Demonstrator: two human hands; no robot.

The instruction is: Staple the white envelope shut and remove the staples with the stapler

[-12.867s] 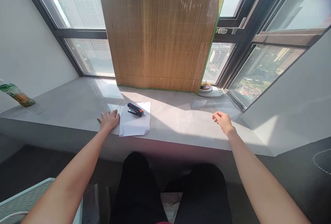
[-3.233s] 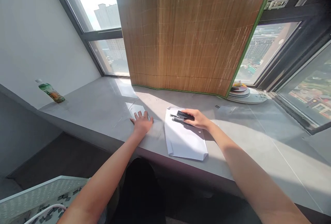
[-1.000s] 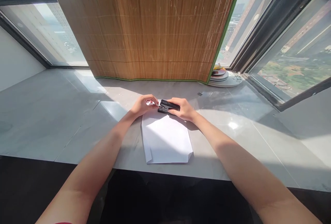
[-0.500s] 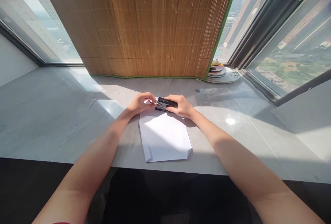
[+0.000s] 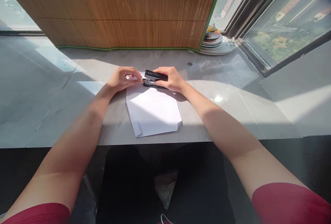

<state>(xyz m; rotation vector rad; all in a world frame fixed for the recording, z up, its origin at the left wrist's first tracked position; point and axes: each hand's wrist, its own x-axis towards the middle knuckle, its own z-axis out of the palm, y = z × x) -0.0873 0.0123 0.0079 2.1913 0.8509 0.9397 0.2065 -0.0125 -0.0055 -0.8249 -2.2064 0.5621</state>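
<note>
My right hand (image 5: 172, 78) is wrapped round the rear of a black stapler (image 5: 156, 75), whose upper arm is raised from its base. My left hand (image 5: 126, 78) has thumb and fingertips pinched together at the stapler's front end, by a thin metal part; what is between them is too small to make out. Beneath both hands lies a white paper sheet or envelope (image 5: 155, 113) with folded-in edges at its near corners, flat on the grey sill (image 5: 199, 124). The stapler is over its far edge.
Small dark strips (image 5: 190, 63) lie on the sill beyond my right hand. Stacked plates (image 5: 213, 41) stand at the far right by the window frame (image 5: 245, 10). A bamboo blind (image 5: 129, 13) hangs down behind the hands. The sill's front edge (image 5: 193, 143) is near me.
The view has tilted downward and shifted a little right. The stapler's upper arm appears slightly more apart from its base. Both hands stay at the stapler, and the paper still lies flat.
</note>
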